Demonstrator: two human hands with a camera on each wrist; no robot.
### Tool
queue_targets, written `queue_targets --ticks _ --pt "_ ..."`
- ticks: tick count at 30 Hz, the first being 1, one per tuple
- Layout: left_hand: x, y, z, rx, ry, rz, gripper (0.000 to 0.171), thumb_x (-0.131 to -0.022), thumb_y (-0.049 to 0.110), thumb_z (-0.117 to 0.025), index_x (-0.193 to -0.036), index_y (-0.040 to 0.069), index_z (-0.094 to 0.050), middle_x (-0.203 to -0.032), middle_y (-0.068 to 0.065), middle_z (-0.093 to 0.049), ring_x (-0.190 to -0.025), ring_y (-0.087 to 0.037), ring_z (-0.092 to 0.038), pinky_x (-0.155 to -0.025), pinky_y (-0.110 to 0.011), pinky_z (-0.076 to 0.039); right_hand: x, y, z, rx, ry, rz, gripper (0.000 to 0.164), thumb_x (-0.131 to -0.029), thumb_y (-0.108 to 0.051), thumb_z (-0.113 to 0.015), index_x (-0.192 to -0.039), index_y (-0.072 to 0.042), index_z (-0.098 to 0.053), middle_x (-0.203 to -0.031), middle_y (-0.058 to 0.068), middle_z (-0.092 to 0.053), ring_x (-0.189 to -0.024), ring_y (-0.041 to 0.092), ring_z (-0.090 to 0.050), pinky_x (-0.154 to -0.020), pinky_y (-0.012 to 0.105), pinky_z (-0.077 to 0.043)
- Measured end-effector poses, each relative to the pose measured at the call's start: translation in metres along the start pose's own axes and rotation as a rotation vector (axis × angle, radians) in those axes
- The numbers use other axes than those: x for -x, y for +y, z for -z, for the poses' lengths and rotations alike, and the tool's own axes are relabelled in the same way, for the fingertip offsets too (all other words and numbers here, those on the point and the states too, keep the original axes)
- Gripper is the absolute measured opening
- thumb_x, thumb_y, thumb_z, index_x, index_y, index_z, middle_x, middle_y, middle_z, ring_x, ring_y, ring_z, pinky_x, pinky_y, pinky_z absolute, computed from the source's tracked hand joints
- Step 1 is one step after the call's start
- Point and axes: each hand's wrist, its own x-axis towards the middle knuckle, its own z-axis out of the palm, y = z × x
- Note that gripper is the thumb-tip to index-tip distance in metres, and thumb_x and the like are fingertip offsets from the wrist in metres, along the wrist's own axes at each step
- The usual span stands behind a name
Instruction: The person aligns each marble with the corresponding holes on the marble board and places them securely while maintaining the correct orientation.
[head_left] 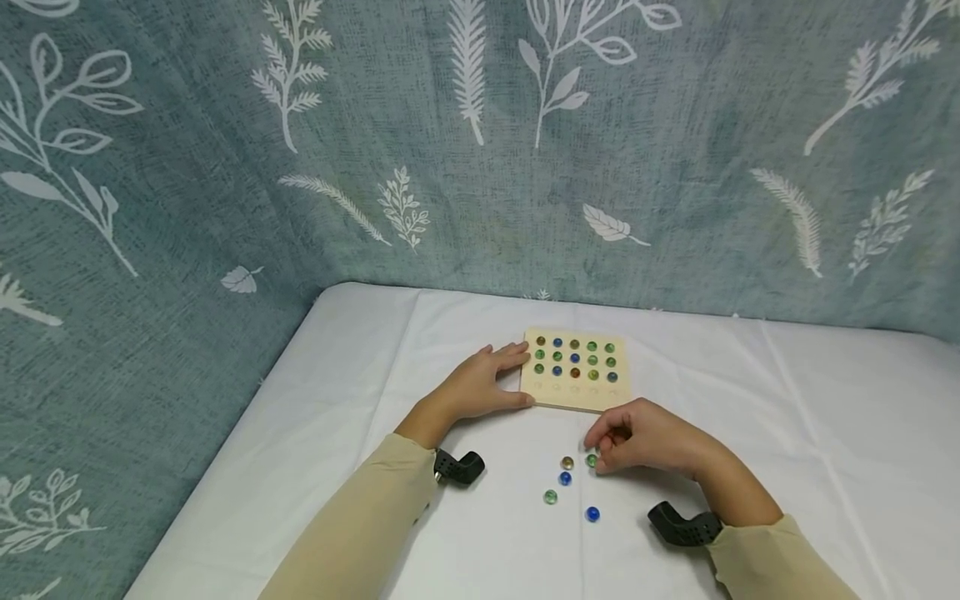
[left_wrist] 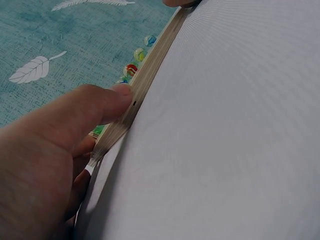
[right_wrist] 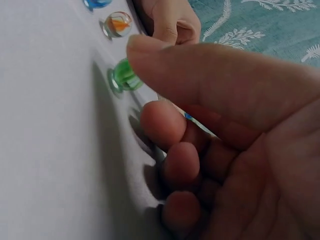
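A pale wooden board [head_left: 573, 398] with rows of round hollows lies on the white cloth. Several glass marbles fill its three far rows; the near row's hollows hold none. My left hand [head_left: 480, 385] is spread at the board's left side, fingers on the left edge and thumb along the front edge. Nearer me, my right hand [head_left: 647, 437] reaches down with bent fingers around a green marble [head_left: 592, 460]. In the right wrist view, this green marble [right_wrist: 126, 76] sits on the cloth beside the thumb tip, with the nearest visible fingertip apart from it.
Left of the right hand lie a brownish marble [head_left: 567, 462], a blue marble [head_left: 566, 478] and another green marble [head_left: 551, 497]. A second blue marble [head_left: 592, 514] rests closer to me. A teal leaf-patterned curtain [head_left: 480, 200] stands behind the table.
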Motion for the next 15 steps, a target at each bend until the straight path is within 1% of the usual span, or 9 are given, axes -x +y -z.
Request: queue_targets --ticks 5,8,15 --pt "0.0003 0.0012 0.0013 0.0 0.0 -0.004 0.078 -0.083 0.05 -0.075 -0.149 0.022 -0.045 -0.158 0.012 -0.033 -0.149 -0.014 -0.025 -0.125 -0.039 -0.015 -0.0009 -0.0028 -0.0024 0.042 0.004 0.016 0.025 -0.076 -0.014 -0.084 -0.097 -0.005 -0.074 -0.078 0.003 -0.063 -0.066 0.009 -0.053 -0.059 0.022 -0.049" --pt "0.0009 0.0018 0.0015 0.01 -0.002 0.0 0.079 -0.082 0.049 -0.076 -0.149 0.022 -0.045 -0.158 0.012 -0.033 -0.15 -0.014 -0.025 -0.125 -0.04 -0.015 -0.0015 -0.0034 -0.0041 0.054 0.012 0.01 0.024 -0.075 -0.013 -0.084 -0.095 -0.006 -0.074 -0.077 0.003 -0.062 -0.065 0.009 -0.052 -0.058 0.021 -0.047" --pt "0.0022 0.0029 0.002 0.006 -0.009 0.007 0.079 -0.082 0.049 -0.076 -0.149 0.022 -0.045 -0.158 0.013 -0.032 -0.149 -0.01 -0.025 -0.126 -0.037 -0.014 -0.0026 -0.0021 -0.0061 0.069 0.021 0.012 0.021 -0.075 -0.012 -0.084 -0.093 -0.008 -0.075 -0.075 0.0 -0.061 -0.064 0.008 -0.051 -0.057 0.021 -0.047"
